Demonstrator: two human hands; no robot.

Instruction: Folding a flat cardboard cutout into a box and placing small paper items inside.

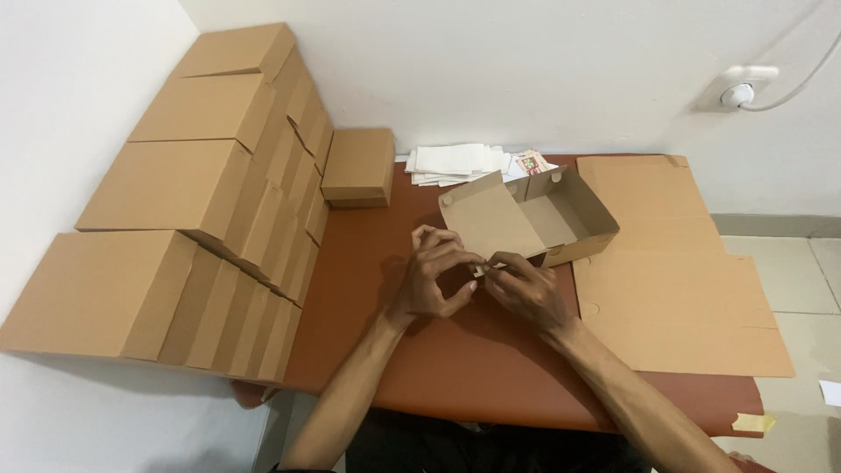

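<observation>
Watching the head view, I see both hands meeting at the middle of the frame over the reddish-brown table (491, 377). My left hand (435, 278) has its fingers curled together, thumb and forefinger pinched at the lower corner of the open lid flap of a half-made cardboard box (561, 219); the right hand (524, 285) comes in just beside it, fingers bunched and touching the same spot. Whether something small sits between the fingertips I cannot tell. The box lies just above the hands, centre-right of the frame, its tray open toward the camera and the lid tilted toward me, which puts the flap edge within easy reach of both hands. At the right side of the frame a stack of flat cardboard blanks (674, 289) lies on the table, touching the box's right side, so they seem kept close for drawing from. Finished closed boxes (201, 201) are stacked in stepped rows along the left wall, upper left to lower left, with one single closed box (359, 166) apart at the top centre. A pile of white papers (455, 162) rests against the back wall, and a wall socket (738, 88) shows at upper right.
</observation>
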